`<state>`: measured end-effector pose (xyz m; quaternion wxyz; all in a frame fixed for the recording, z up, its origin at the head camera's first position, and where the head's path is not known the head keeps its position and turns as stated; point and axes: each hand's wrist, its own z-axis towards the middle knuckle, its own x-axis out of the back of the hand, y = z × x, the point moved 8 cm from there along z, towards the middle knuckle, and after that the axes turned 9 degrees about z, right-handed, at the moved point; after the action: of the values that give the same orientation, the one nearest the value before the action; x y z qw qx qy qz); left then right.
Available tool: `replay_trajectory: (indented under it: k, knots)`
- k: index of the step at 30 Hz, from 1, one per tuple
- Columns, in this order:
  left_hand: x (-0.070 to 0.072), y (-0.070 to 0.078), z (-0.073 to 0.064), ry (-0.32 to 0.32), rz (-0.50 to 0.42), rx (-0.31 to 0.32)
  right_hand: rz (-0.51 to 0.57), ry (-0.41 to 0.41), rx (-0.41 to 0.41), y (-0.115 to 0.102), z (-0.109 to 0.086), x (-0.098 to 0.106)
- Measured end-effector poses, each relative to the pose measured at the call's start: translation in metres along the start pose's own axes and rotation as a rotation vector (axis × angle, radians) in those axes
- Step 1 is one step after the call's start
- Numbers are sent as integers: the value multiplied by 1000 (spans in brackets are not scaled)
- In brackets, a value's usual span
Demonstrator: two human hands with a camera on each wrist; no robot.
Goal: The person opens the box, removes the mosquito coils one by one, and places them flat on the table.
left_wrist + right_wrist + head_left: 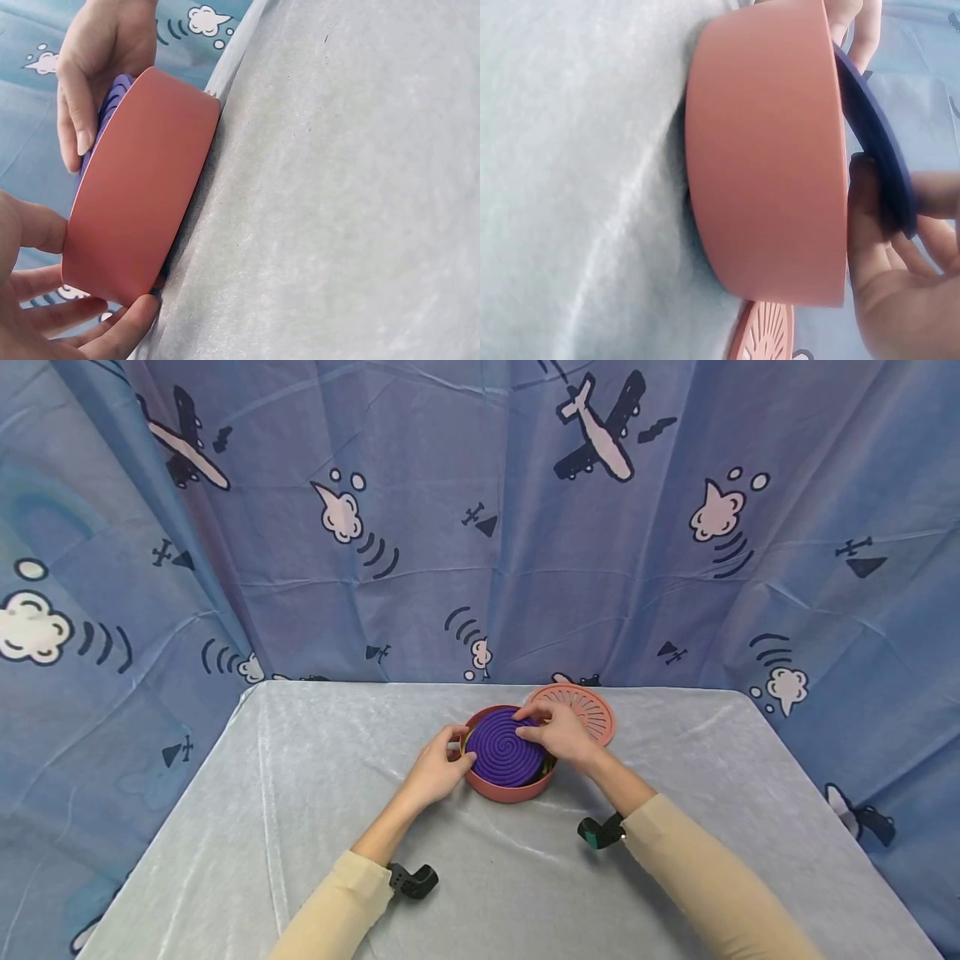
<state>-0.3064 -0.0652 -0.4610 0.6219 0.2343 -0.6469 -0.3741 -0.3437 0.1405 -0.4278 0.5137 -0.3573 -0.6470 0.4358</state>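
Observation:
A round coral-red box (pixel 510 794) stands on the table with a purple disc of spiral ridges (pixel 504 747) across its mouth. My left hand (pixel 441 766) holds the box at its left side, thumb at the rim and fingers along the wall (pixel 146 187). From the far right, my right hand (pixel 561 733) pinches the disc's edge. In the right wrist view the disc (pixel 877 139) tilts, its pinched side raised above the rim, with digits on both faces. Something yellow and dark shows beneath the disc inside the box.
A coral slotted lid (pixel 600 717) lies behind and right of the box, partly hidden by the right hand. Pale cloth covers the table (pixel 315 810). A blue printed curtain (pixel 420 610) hangs along the table's back edge and both sides.

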Motion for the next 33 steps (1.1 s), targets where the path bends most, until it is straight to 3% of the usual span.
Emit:
replay_trajectory:
  k: [12,19,27,33]
  knots:
    - [-1,0,1,6,1,-8,100,-11,54,-10,-6,20]
    - [-1,1,0,6,-6,-5,75,7,75,-10,-12,38]
    - [-1,0,0,7,-7,-11,73,4,35,-5,-25,59]
    - [0,1,0,10,-12,-17,35,35,76,-4,-34,79]
